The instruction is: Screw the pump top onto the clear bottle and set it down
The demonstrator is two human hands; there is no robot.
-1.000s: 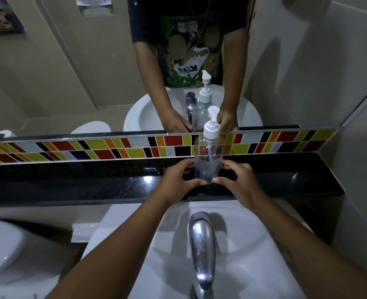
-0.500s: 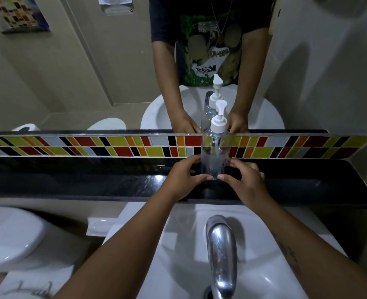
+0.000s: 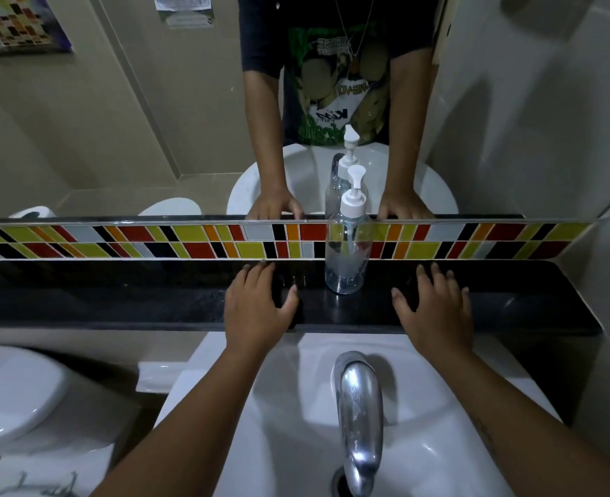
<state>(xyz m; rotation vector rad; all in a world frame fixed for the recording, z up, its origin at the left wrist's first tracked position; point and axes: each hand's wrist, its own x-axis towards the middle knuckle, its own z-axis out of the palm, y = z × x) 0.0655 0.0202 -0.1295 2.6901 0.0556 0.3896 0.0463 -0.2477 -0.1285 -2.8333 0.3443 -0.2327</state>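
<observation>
The clear bottle (image 3: 346,260) is seen standing upright on the black ledge (image 3: 153,299), near the ledge's back edge and right against the coloured tile strip (image 3: 153,242). The white pump top (image 3: 353,200) is seated on its neck, nozzle raised. The left hand (image 3: 255,310) is laid flat on the ledge to the bottle's left, fingers spread, nothing gripped. The right hand (image 3: 436,310) is spread flat to the bottle's right, likewise empty. Neither hand is touching the bottle. The chrome tap (image 3: 359,417) and the white basin (image 3: 296,443) are seen below the ledge's front edge.
</observation>
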